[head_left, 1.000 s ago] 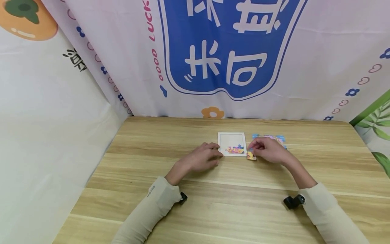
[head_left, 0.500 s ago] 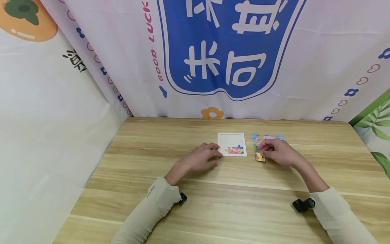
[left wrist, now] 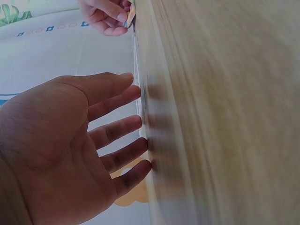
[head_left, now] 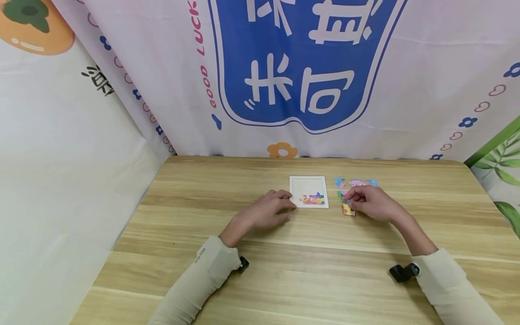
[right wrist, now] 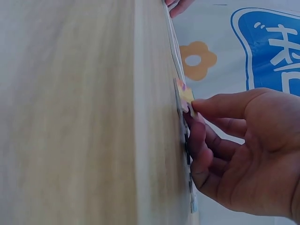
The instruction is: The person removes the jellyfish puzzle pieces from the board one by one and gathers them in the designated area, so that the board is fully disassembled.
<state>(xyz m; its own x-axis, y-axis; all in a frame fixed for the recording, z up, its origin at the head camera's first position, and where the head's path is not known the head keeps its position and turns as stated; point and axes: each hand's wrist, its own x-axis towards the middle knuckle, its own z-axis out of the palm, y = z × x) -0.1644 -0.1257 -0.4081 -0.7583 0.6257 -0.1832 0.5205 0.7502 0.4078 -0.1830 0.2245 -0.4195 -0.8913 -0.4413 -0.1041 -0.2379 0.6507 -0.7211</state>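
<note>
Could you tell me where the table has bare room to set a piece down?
Bare wood lies left of the left hand and along the table's near edge. It is crowded between the white tray and loose pieces by the right hand.

Right hand (right wrist: 243,154) pinches yellow puzzle piece (right wrist: 185,95) at table (right wrist: 84,117) surface

Words on the backdrop behind my table

On the backdrop cloth (head_left: 426,81) hanging behind my table, pink capital letters climb sideways along the edge of the blue badge (head_left: 304,63): "GOOD" low down and "LUCK" above it, the top cut by the frame. Inside the badge stand large white Chinese characters, cropped above, which I cannot make out whole. On the left curtain (head_left: 61,135) sits a small black brush-style character, too partial to read. My left sleeve (head_left: 203,271) carries tiny dark print, too small to read.
</note>
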